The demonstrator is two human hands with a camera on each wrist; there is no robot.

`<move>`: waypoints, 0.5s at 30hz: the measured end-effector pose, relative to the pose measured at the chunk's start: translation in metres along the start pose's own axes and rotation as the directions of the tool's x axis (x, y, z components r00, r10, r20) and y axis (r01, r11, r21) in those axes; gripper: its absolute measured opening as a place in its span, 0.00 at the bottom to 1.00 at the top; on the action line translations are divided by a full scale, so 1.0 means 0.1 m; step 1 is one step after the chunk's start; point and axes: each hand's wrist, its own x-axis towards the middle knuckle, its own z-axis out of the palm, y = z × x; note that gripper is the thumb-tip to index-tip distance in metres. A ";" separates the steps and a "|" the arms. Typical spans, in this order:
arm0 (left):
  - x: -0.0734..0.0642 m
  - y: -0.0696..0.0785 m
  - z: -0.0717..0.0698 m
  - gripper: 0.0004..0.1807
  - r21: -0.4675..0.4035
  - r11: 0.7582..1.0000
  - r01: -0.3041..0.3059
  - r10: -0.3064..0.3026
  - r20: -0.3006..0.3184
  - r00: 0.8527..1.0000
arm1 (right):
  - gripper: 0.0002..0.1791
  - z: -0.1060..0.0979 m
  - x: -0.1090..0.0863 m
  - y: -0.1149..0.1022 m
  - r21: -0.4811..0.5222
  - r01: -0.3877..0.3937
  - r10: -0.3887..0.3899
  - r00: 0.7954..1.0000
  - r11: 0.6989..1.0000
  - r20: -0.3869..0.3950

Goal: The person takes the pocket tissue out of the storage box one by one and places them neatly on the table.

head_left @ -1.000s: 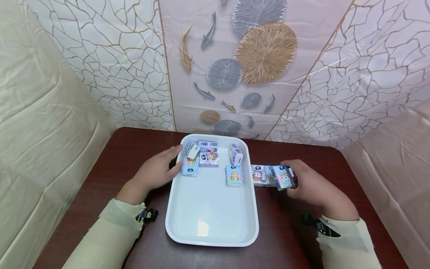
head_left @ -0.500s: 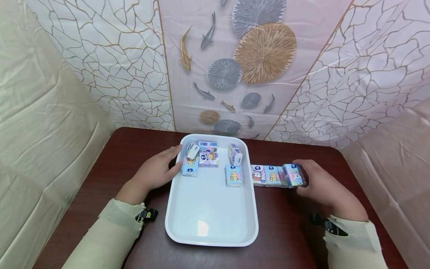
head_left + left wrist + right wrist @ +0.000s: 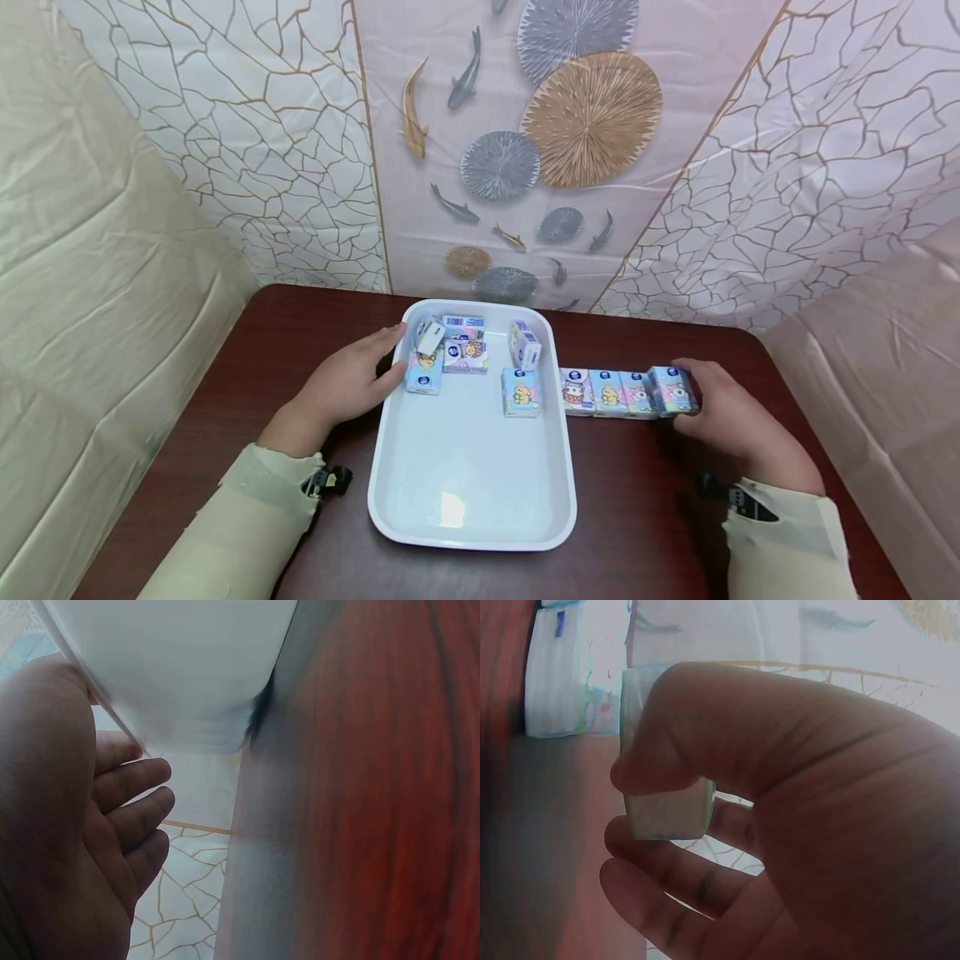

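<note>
Tabletop (image 3: 622,500): one tray (image 3: 480,467), four packets (image 3: 633,394) outside

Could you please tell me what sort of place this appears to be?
Probably a makeshift indoor booth, perhaps for filming: a patterned backdrop rises behind the dark tabletop, beige sheets flank it, and small black devices sit at both wrists.

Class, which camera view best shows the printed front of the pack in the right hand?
The head view, because the pack has its printed front turned up to that camera. The right wrist view shows mainly its pale side, partly hidden by the right hand; the left wrist view does not show it.
</note>
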 end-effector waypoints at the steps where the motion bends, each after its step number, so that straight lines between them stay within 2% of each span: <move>1: 0.00 0.00 0.00 0.41 0.001 1.000 0.000 0.000 0.000 1.000 | 0.50 0.01 0.00 0.01 0.001 -0.001 0.001 1.000 1.000 -0.001; 15: 0.00 -0.01 0.01 0.41 -0.012 1.000 -0.010 0.010 -0.004 1.000 | 0.50 0.13 0.03 0.17 0.012 -0.029 0.029 1.000 1.000 -0.003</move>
